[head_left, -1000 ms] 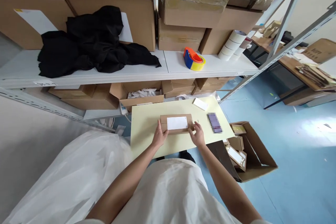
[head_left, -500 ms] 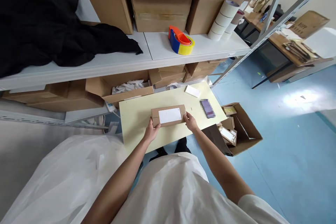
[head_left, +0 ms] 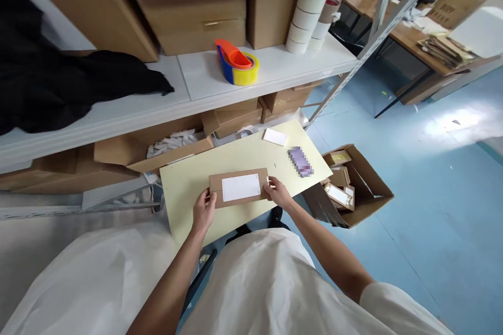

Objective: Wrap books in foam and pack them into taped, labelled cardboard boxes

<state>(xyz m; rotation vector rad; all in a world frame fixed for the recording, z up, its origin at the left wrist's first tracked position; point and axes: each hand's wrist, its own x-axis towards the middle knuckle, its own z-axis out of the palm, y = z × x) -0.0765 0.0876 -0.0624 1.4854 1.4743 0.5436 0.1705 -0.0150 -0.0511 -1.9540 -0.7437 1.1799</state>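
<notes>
A flat brown cardboard box (head_left: 217,182) with a white label (head_left: 241,188) on top is held over the pale yellow table (head_left: 184,220). My left hand (head_left: 204,210) grips its left end, thumb on the near edge. At the right end, my right hand (head_left: 278,192) pinches the box's edge, where a shiny bit shows by the fingertips. Whether the box rests on the table or is slightly raised, I cannot tell. Beyond it lie a small white box (head_left: 275,137) and a blurred-out purple item (head_left: 301,162).
An open carton (head_left: 369,188) holding several small parcels stands on the floor at the right. Above the table's far side runs a shelf (head_left: 204,84) with a tape dispenser (head_left: 238,65), tape rolls (head_left: 306,18), cartons and black cloth (head_left: 98,78). White sheeting (head_left: 106,277) bulges at lower left.
The view has shifted, bringing the shelf nearer. Both hands still hold the box, which appears slightly closer to me, and a shiny bit now shows at my right fingertips.
</notes>
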